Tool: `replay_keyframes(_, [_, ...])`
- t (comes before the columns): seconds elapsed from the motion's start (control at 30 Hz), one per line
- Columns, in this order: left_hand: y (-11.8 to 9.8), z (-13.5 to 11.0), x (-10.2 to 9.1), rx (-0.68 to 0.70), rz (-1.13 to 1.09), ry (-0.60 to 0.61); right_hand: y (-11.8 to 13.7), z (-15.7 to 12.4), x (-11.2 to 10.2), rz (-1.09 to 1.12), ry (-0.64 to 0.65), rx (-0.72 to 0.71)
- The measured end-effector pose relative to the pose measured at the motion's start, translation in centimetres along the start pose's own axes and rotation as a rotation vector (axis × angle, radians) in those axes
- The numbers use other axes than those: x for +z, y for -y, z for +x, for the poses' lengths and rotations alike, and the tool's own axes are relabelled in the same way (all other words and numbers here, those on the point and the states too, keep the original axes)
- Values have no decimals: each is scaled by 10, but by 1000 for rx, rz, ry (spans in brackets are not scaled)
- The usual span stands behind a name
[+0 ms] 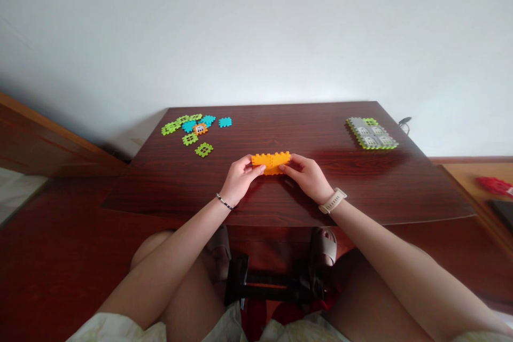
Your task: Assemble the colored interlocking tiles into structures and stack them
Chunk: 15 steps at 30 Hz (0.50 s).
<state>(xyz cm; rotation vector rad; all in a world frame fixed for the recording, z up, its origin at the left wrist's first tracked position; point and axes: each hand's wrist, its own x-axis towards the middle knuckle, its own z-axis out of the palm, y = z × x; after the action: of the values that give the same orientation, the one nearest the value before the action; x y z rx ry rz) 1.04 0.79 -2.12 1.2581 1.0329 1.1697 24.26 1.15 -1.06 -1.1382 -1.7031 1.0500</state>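
Dark wood table (352,187), near edge: left hand (240,179) and right hand (306,176), fingers closed on the ends of an orange block strip (271,163) at center. Loose green and blue tiles (188,128) at 10 o'clock, gray panel (372,133) at 2 o'clock.

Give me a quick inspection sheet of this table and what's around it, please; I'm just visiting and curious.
Surface: dark reddish wood-grain table, glossy.
Things in hand: orange interlocking plastic panels, joined end to end.
Nearby: loose green and blue waffle-shaped pieces at far left; grey-and-green panel with printed windows at far right.
Clutter: red item on a wooden side surface, right.
Hands: left hand and right hand hold the orange panels at either end.
Cables: dark cable just beyond the table's far right edge.
Surroundings: white wall behind; sandals under the table.
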Motion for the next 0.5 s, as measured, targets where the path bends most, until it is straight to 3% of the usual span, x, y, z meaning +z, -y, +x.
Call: replay_keyframes(0.5, [4, -1, 2, 20, 36, 9, 1, -1, 5, 103, -3, 1])
